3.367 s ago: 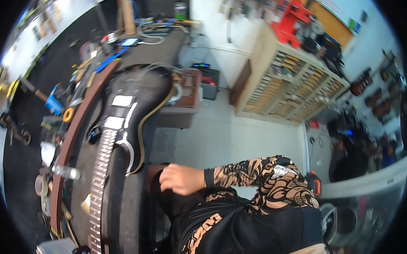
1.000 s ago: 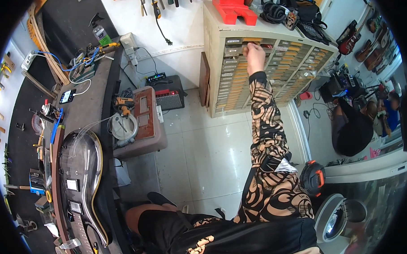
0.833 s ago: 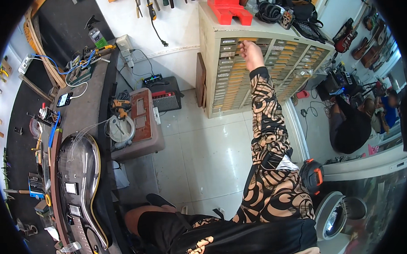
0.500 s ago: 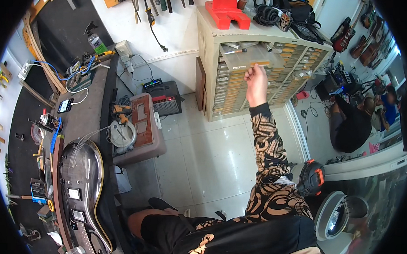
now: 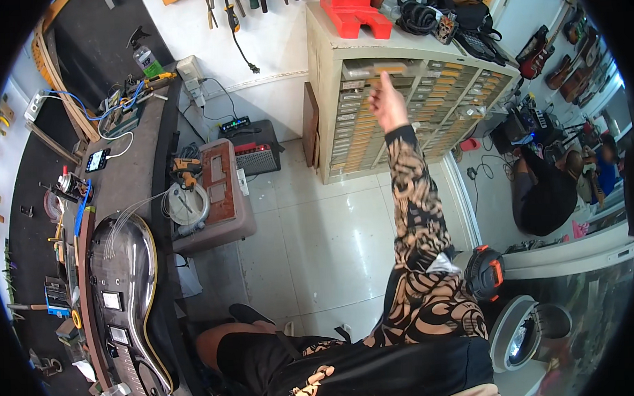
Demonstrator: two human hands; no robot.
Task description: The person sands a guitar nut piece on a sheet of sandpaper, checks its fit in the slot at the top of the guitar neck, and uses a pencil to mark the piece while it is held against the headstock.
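Observation:
My right hand (image 5: pixel 388 106) reaches out to a many-drawered cream cabinet (image 5: pixel 325 93). One finger points up to the yellow strip on the front of a top-left drawer (image 5: pixel 358 71), and the other fingers are loosely bent. Nothing shows between them; whether the fingertip touches the drawer front is hard to tell. That drawer sits almost fully inside the cabinet, so its contents are hidden. My left hand is out of the picture.
A red stand (image 5: pixel 356 15) and headphones (image 5: pixel 419 16) lie on the cabinet. Along the left runs a workbench (image 5: pixel 131 178) with a dark electric guitar (image 5: pixel 127 264), a phone (image 5: pixel 98 160) and a spray bottle (image 5: pixel 144 59). A toolbox (image 5: pixel 237 208) stands beside it. Another person (image 5: pixel 544 197) sits beyond the right-hand doorway.
The drawer, pulled out with tools visible inside, has slid back into the cabinet. My right hand has moved forward with it, and its pinch on the drawer front has loosened.

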